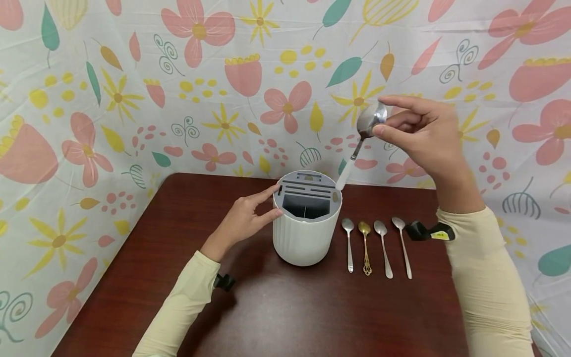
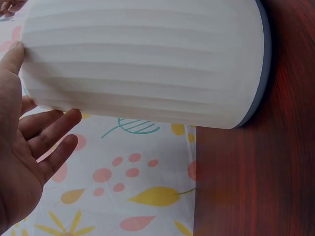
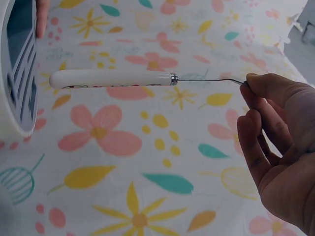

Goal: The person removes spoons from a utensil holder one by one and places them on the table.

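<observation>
My right hand (image 1: 426, 131) pinches a spoon (image 1: 372, 119) by its metal bowl, thumb and fingertips on the bowl's edge. The spoon's white handle (image 3: 115, 78) points down, its end close over the right rim of a white ribbed utensil holder (image 1: 305, 240). On the holder's grey top (image 3: 22, 83) are narrow slots and a larger divided opening. My left hand (image 1: 245, 215) touches the holder's left rim with thumb and index finger. In the left wrist view, the other fingers (image 2: 56, 135) of that hand are loosely extended beside the ribbed wall.
Right of the holder, a row of spoons lies on the dark brown table (image 1: 267, 312): a silver one (image 1: 349, 248), a gold one with an ornate handle (image 1: 366, 248), and two more silver ones (image 1: 384, 250). A flower-patterned cloth (image 1: 285, 99) stands behind the table.
</observation>
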